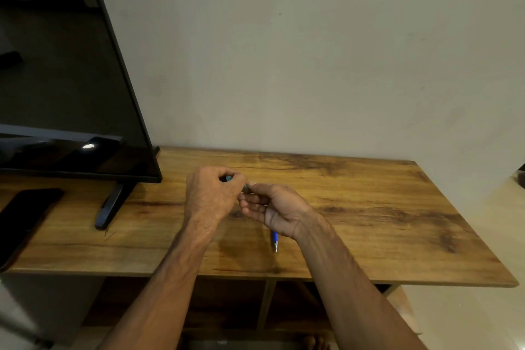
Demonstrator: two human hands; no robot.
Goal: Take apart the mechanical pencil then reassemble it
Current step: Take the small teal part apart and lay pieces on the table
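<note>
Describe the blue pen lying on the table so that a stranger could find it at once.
Start at the wooden table against the wall. Look near its front edge, just under the wrist of the right hand. The blue pen lies there, partly hidden, its shiny tip toward the front edge; it is the only blue thing resting on the wood.

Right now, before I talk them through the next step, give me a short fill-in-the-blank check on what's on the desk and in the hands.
1. The blue pen-like piece lies on the desk under the ____ wrist.
2. The left hand is closed around a small ____-coloured part.
3. The dark phone lies on the ____ side of the monitor's foot.

Missing words: right; blue; left
</note>
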